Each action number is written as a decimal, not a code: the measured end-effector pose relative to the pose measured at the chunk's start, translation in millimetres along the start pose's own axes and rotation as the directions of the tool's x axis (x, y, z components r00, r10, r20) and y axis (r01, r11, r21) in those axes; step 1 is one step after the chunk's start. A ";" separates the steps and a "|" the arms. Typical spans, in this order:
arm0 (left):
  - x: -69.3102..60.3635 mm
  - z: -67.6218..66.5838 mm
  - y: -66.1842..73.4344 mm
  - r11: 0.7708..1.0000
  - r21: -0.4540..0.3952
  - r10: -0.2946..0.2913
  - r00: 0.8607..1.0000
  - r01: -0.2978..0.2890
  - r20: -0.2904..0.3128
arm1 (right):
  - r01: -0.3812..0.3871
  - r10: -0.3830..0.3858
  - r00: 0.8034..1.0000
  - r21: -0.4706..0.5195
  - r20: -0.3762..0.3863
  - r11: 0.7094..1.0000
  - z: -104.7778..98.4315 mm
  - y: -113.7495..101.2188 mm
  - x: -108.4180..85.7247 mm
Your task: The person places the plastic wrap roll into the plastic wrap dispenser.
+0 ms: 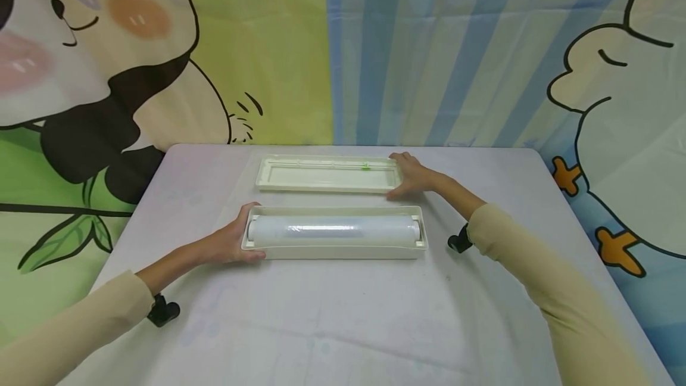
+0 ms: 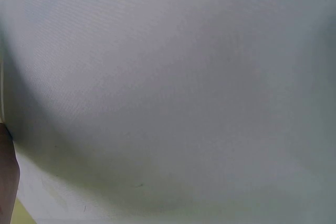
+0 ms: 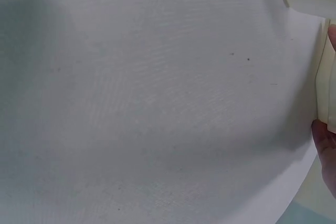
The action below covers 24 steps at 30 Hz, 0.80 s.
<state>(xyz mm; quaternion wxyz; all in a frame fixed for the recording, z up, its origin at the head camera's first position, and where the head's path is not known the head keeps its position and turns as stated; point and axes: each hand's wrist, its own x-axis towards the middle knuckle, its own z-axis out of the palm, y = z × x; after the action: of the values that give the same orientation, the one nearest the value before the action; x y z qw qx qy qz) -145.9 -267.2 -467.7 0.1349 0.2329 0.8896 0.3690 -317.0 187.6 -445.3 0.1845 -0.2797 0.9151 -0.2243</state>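
Note:
A cream-coloured box (image 1: 343, 253) lies lengthwise on the table in the head view, with a roll of clear plastic wrap (image 1: 332, 230) inside it. My left hand (image 1: 239, 240) grips the box's left end, thumb at the front corner and fingers at the back. Behind the box is its long, shallow lid (image 1: 327, 181), which carries a small green slide cutter (image 1: 366, 166). Around the lid's right end curls my right hand (image 1: 411, 176). The right wrist view catches that lid end (image 3: 322, 87) between the fingers at the right edge. Only a sliver of hand (image 2: 7, 182) shows in the left wrist view.
A white cloth covers the table (image 1: 321, 320), whose far edge lies close behind the lid. Beyond it hangs a printed curtain (image 1: 429, 46) with cartoon animals and stripes. Black camera mounts (image 1: 162, 311) sit at both wrists.

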 end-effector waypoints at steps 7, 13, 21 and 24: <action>0.4 0.5 -0.3 1.000 -0.011 -0.012 1.000 0.012 0.010 | -0.013 0.013 1.000 -0.029 0.003 1.000 -3.2 -1.2 -0.8; -0.6 0.8 -2.2 1.000 -0.014 -0.009 1.000 0.009 0.008 | 0.028 -0.031 0.999 -0.061 -0.037 0.998 -1.9 -1.5 -2.9; -0.8 0.3 -2.2 1.000 -0.016 0.010 1.000 -0.010 -0.008 | 0.035 -0.029 0.988 0.038 -0.151 0.999 -4.6 -2.1 -15.3; -0.6 0.1 -2.5 1.000 -0.021 0.011 1.000 -0.012 -0.004 | 0.021 0.002 0.981 0.116 -0.195 0.993 -6.7 -6.4 -25.2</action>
<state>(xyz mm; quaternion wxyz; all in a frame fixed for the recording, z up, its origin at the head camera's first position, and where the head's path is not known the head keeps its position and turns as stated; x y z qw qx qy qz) -146.1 -269.0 -469.5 0.1335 0.2358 0.8846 0.3795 -297.8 199.9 -431.1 0.1093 -0.2494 0.9126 -0.3050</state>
